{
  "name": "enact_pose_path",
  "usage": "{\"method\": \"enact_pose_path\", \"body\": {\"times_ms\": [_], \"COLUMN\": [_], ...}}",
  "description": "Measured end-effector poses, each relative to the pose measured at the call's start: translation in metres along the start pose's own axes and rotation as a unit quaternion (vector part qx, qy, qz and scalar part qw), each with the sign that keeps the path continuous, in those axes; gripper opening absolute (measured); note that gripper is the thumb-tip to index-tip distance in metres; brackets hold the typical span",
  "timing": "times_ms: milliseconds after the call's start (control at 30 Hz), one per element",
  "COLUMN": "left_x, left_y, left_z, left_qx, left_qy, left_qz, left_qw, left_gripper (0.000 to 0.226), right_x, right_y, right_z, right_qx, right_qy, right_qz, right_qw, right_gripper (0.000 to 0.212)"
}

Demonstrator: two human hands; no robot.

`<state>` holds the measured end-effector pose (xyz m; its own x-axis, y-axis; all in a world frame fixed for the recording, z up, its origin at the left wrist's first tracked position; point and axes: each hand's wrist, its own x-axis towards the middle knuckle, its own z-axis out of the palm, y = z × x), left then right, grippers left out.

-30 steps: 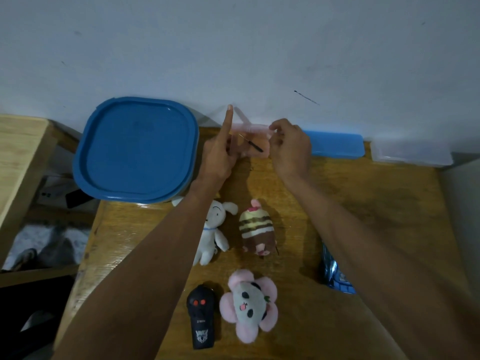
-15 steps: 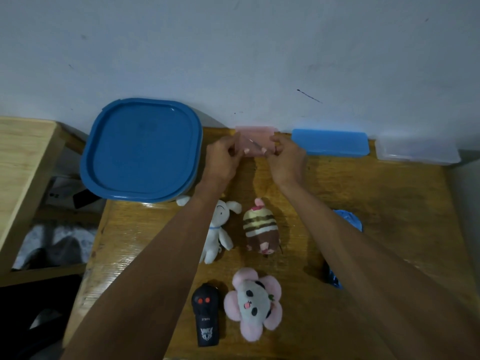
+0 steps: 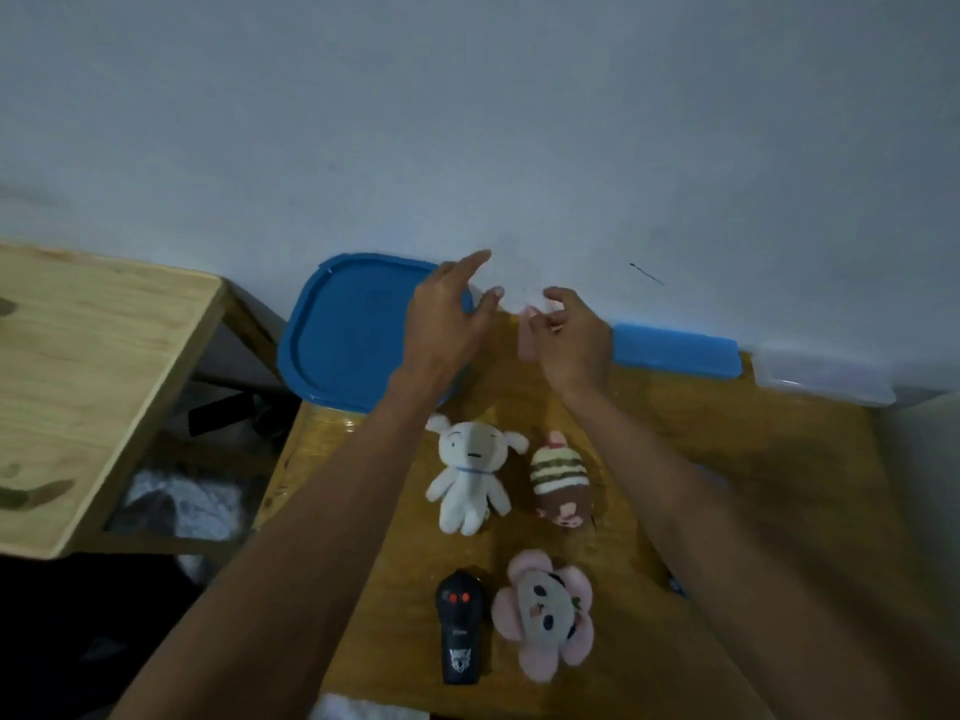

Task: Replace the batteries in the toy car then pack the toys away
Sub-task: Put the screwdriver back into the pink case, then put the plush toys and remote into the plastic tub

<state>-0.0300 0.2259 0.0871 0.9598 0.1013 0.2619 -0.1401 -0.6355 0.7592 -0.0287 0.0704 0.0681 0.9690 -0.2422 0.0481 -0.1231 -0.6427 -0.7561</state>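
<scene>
I see a home room. Plush toys point(image 3: 470, 478) lie on a wooden table point(image 3: 779, 459) against a plain wall point(image 3: 467, 122).

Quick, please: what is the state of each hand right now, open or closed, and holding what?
Left hand: open, fingers spread, holding nothing.
Right hand: fingers curled at the small pink box; a real grip cannot be told.

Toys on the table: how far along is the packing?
Nothing looks packed: the white plush, striped plush, pink plush and black remote lie loose on the table. Both hands, left and right, work at a small pink case by the wall. The blue-lidded container is closed. Packing remains.
</scene>
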Motion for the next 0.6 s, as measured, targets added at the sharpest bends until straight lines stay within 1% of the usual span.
{"method": "enact_pose_path", "body": {"times_ms": [33, 100, 167, 233, 333, 400, 467, 500, 600], "left_x": [0.0, -0.001, -0.003, -0.007, -0.013, -0.016, -0.02, -0.022, -0.029], "left_y": [-0.009, -0.032, -0.057, -0.081, -0.109, -0.123, -0.132, -0.136, -0.143], "left_z": [-0.019, -0.056, -0.086, -0.108, -0.124, -0.126, -0.123, -0.12, -0.114], "left_qx": [0.011, 0.027, 0.06, 0.106, 0.122, 0.097, 0.069, 0.066, 0.087], "left_qy": [0.013, 0.016, 0.0, -0.014, -0.026, -0.076, -0.117, -0.114, -0.071], "left_qz": [-0.001, -0.023, -0.054, -0.078, -0.133, -0.158, -0.154, -0.144, -0.128], "left_qw": [1.0, 0.999, 0.997, 0.991, 0.983, 0.98, 0.979, 0.981, 0.985], "left_gripper": [0.05, 0.059, 0.069, 0.076, 0.089, 0.1, 0.107, 0.109, 0.108], "right_x": [-0.007, -0.022, -0.036, -0.049, -0.063, -0.067, -0.069, -0.07, -0.072], "right_y": [-0.011, -0.028, -0.039, -0.046, -0.048, -0.049, -0.05, -0.05, -0.051], "right_z": [0.007, 0.023, 0.038, 0.052, 0.07, 0.078, 0.084, 0.086, 0.092], "right_qx": [0.011, 0.025, 0.011, -0.014, -0.014, -0.019, -0.036, -0.045, -0.06], "right_qy": [-0.013, -0.047, -0.076, -0.086, -0.089, -0.095, -0.094, -0.092, -0.074], "right_qz": [-0.004, -0.008, -0.002, 0.01, 0.028, 0.036, 0.043, 0.045, 0.039], "right_qw": [1.0, 0.999, 0.997, 0.996, 0.996, 0.995, 0.994, 0.994, 0.995], "right_gripper": [0.038, 0.048, 0.065, 0.078, 0.08, 0.084, 0.087, 0.087, 0.088]}}
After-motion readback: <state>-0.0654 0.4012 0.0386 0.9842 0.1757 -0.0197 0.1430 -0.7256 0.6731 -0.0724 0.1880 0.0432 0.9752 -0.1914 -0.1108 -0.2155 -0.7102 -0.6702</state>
